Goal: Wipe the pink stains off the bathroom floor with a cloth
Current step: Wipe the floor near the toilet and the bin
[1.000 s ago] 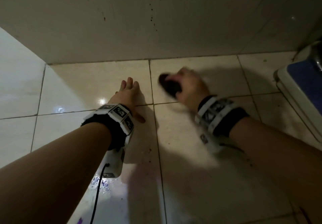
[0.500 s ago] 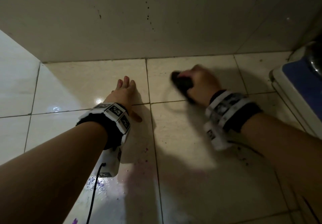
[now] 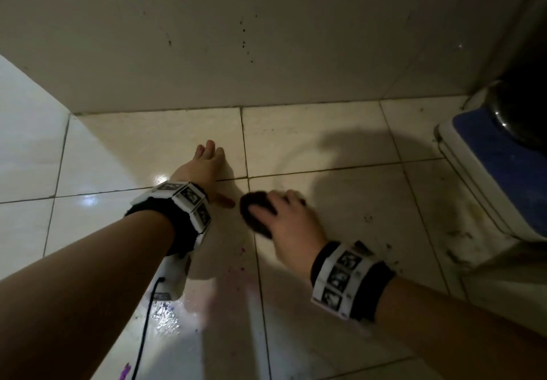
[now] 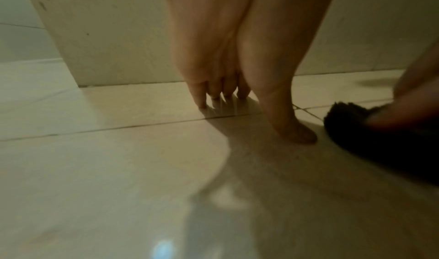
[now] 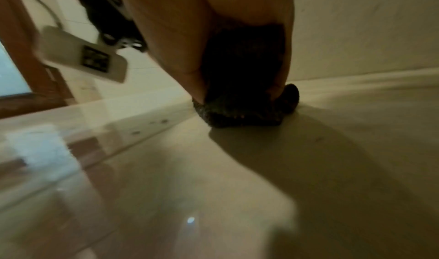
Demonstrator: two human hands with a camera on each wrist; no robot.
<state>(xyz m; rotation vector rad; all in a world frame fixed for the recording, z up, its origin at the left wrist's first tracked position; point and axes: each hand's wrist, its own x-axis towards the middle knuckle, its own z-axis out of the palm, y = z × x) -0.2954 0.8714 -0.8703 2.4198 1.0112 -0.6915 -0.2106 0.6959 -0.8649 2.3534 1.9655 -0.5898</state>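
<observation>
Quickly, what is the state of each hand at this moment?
Left hand: open, fingers straight, touching the floor.
Right hand: holding the dark cloth on the floor.

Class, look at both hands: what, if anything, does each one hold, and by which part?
The right hand grips the dark cloth from above, bunched under its fingers. The left hand holds nothing; its fingertips rest on the floor.

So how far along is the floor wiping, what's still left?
Done: a faint wet arc marks the far tile. In hand: the right hand presses the dark cloth onto the floor beside the braced left hand. Left: pink specks and a purple blotch nearer the person.
</observation>
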